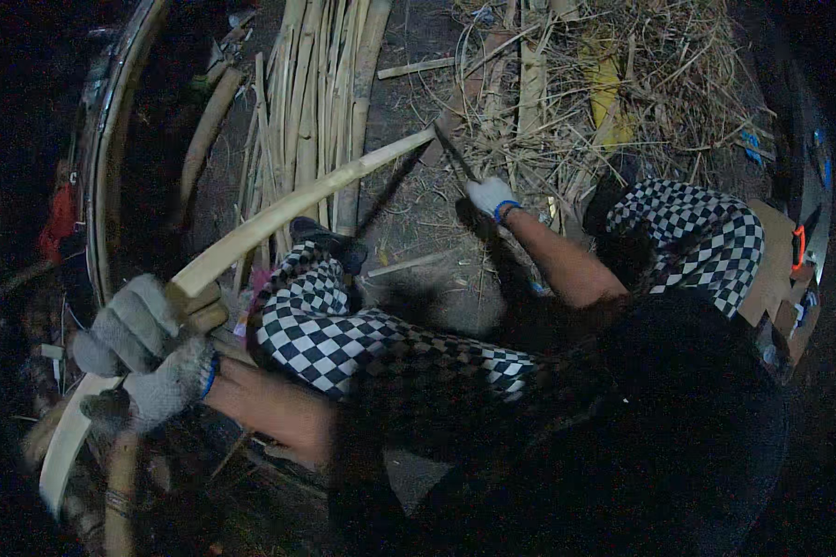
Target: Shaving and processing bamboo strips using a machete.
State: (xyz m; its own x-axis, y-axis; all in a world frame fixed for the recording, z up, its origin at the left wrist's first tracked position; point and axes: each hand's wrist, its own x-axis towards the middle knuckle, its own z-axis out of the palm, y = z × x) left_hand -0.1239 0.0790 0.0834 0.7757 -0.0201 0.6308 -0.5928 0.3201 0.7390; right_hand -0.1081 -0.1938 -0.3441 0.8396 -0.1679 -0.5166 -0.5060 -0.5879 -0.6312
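A long pale split bamboo strip (293,206) runs slantwise from the lower left to the upper middle. My left hand (144,339), in a light work glove with a blue cuff, is wrapped round it near its lower end. My right hand (492,197), gloved the same way, is closed on a knife (455,154) with a dark blade. The blade's tip end meets or lies very close to the strip's far end. Fingers of the right hand show only in part.
Several bamboo strips (311,93) lie in a bundle at the upper left of the ground. A heap of thin shavings (678,84) covers the upper right. My legs in checkered trousers (316,330) are bent on both sides. An orange-handled tool (798,247) lies at far right.
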